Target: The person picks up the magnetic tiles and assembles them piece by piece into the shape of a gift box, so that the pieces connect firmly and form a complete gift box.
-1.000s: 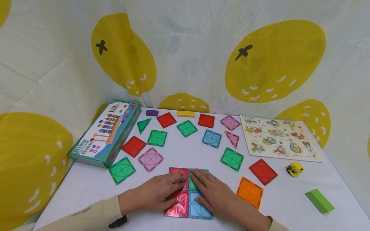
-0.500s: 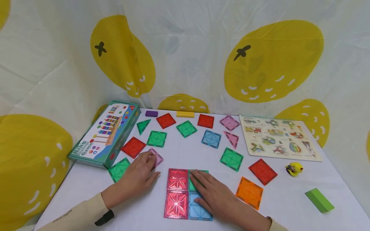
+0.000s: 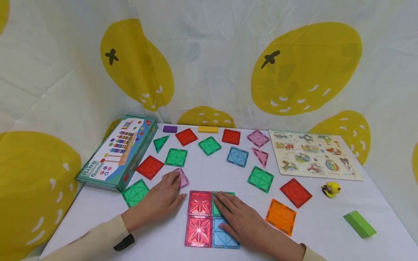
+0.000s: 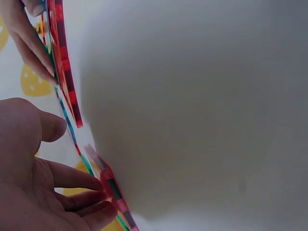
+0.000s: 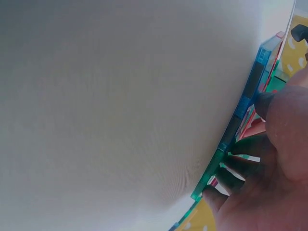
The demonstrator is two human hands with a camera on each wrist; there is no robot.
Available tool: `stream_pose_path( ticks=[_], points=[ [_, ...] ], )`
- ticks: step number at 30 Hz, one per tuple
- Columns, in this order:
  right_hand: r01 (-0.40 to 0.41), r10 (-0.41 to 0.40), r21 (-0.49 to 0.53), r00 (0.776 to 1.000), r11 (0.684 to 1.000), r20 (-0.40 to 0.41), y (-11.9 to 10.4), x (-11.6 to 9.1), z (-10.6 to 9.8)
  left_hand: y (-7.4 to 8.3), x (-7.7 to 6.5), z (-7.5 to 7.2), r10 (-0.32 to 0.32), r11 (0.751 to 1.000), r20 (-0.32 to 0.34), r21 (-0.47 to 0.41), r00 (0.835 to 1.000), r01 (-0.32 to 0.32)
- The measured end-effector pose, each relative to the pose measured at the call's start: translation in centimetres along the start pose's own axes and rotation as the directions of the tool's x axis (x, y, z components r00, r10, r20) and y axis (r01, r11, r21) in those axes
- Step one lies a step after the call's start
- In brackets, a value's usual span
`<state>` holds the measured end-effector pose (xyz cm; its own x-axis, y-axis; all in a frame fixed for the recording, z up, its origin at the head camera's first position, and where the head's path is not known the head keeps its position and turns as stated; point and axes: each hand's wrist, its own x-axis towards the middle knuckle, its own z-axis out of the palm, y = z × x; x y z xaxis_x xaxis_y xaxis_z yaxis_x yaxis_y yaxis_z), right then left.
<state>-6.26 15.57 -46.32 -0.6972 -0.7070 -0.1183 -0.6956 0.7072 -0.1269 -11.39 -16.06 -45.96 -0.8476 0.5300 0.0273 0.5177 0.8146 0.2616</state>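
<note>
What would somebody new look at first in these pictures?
Probably the huge yellow fruit shapes printed on the white cloth behind the white table. Next, in front, two shiny red square tiles beside a green square tile and a blue square tile, both partly under the right hand. The left hand touches a see-through pink square tile, farther back and leftward.

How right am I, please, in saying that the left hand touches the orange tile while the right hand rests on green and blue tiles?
Not orange: the head view shows the left hand touching a pink tile; the rest stands.
</note>
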Motion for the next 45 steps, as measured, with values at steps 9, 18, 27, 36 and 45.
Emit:
stream_pose_path(
  ticks=[9, 18, 27, 36, 45],
  points=[
    [-0.011, 0.011, -0.003, 1.000, 1.000, 0.009, 0.0, 0.1, -0.1, 0.6, 1.6, 0.4, 0.068, 0.997, 0.037, -0.036, 0.997, -0.066],
    [-0.025, 0.024, 0.024, 0.999, 0.999, 0.034, -0.1, 0.0, -0.3, 1.2, 3.1, 0.5, 0.132, 0.989, 0.076, -0.083, 0.988, -0.126],
    [-0.023, 0.022, 0.038, 0.999, 0.999, 0.036, -0.1, 0.0, -0.2, 1.9, 4.3, 0.6, 0.197, 0.974, 0.080, -0.127, 0.977, -0.186],
    [-0.023, 0.022, 0.028, 0.999, 0.999, 0.029, 0.0, 0.0, -0.2, 2.6, 6.1, 1.0, 0.265, 0.961, 0.104, -0.102, 0.958, -0.255],
    [-0.020, 0.018, 0.041, 0.999, 0.999, 0.044, 0.1, -0.1, -0.2, 3.9, 8.0, 1.5, 0.287, 0.957, 0.156, -0.077, 0.945, -0.278]
  ],
)
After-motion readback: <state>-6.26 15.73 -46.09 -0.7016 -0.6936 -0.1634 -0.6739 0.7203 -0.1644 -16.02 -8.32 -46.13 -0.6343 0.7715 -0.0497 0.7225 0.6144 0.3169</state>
